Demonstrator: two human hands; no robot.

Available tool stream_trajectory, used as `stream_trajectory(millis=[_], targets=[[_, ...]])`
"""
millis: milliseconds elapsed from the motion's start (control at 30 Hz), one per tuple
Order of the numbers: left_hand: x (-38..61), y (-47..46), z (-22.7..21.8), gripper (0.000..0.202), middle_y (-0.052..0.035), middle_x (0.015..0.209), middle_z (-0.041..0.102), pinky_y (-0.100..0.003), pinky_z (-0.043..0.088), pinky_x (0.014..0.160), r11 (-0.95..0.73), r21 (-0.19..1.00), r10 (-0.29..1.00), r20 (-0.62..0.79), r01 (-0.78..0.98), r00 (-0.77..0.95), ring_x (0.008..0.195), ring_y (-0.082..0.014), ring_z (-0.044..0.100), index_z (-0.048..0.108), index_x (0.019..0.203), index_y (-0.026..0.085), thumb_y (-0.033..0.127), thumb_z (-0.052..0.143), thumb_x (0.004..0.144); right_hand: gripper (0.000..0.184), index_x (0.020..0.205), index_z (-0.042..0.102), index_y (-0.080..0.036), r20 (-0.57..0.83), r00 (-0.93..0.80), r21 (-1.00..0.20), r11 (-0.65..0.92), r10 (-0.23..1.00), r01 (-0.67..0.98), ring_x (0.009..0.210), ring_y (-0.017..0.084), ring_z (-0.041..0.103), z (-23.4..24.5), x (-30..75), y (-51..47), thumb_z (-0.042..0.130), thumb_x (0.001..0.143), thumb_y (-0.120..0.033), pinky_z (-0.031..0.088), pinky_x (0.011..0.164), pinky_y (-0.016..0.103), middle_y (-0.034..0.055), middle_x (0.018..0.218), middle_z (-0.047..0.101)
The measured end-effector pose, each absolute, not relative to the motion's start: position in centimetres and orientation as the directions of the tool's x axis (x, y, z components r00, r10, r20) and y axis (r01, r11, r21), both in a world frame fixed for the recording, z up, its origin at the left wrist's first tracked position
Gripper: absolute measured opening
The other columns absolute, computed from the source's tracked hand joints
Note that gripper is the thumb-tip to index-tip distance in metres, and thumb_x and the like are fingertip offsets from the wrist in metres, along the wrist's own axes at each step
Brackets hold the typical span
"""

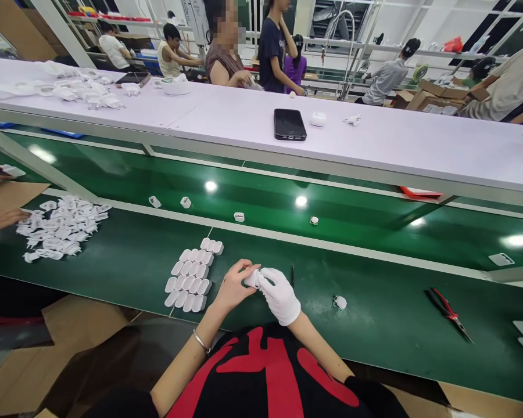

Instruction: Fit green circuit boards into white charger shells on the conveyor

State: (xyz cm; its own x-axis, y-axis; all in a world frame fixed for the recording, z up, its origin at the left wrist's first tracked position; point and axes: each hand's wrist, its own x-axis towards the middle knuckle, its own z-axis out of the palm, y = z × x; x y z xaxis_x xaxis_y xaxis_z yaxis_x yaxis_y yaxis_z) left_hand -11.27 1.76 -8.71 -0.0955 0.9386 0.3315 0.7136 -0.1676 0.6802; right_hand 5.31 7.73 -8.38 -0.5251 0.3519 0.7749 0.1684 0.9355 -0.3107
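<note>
Bare, with a bracelet at the wrist, my left hand (234, 285) is closed around a small white plastic casing (251, 279). My right hand (280, 295), in a white glove, pinches the casing's right side, so both hands meet on it in front of my chest. Fingers cover much of the casing, and its inner side is hidden. Left of my hands stand rows of white casings (190, 283) on the green bench. A thin black tool (292, 276) lies just beyond my right hand. Farther right rests a small round white part with a circuit board (340, 302).
Red-handled pliers (448, 310) lie at the right. A heap of white plug parts (65, 226) sits at the left beside a co-worker's hands (4, 220). Several small pieces lie on the green conveyor belt (270, 200). Above it runs a white shelf (226, 116) with a phone (290, 124).
</note>
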Motion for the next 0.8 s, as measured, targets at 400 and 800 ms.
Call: stream_trajectory(millis=[400,800], targets=[[-10.1,1.8,-8.4,0.048,-0.0042,0.103,0.056,-0.033,0.049,0.086,-0.229,0.771,0.911,0.385,0.594,-0.15,0.095,-0.0189,0.058,0.065,0.109,0.022,0.007,0.067,0.063,0.043,0.125,0.059,-0.023,0.102,-0.416,-0.987,0.039,0.904,-0.158,0.121,0.026,0.052,-7.6,5.8,6.3,0.053,0.089,-0.045,0.041,0.105,0.046,0.0073,0.133,0.054],[-9.7,2.1,-8.0,0.041,-0.0034,0.093,0.058,-0.035,0.047,0.082,-0.19,0.79,0.897,0.381,0.583,-0.224,0.088,-0.0193,0.055,0.065,0.11,0.022,0.022,0.071,0.069,0.047,0.134,0.048,-0.021,0.268,-0.446,-0.959,0.283,0.854,-0.036,0.115,0.024,0.056,-8.9,5.2,6.4,0.049,0.091,-0.038,0.05,0.096,0.04,0.0124,0.137,0.049]])
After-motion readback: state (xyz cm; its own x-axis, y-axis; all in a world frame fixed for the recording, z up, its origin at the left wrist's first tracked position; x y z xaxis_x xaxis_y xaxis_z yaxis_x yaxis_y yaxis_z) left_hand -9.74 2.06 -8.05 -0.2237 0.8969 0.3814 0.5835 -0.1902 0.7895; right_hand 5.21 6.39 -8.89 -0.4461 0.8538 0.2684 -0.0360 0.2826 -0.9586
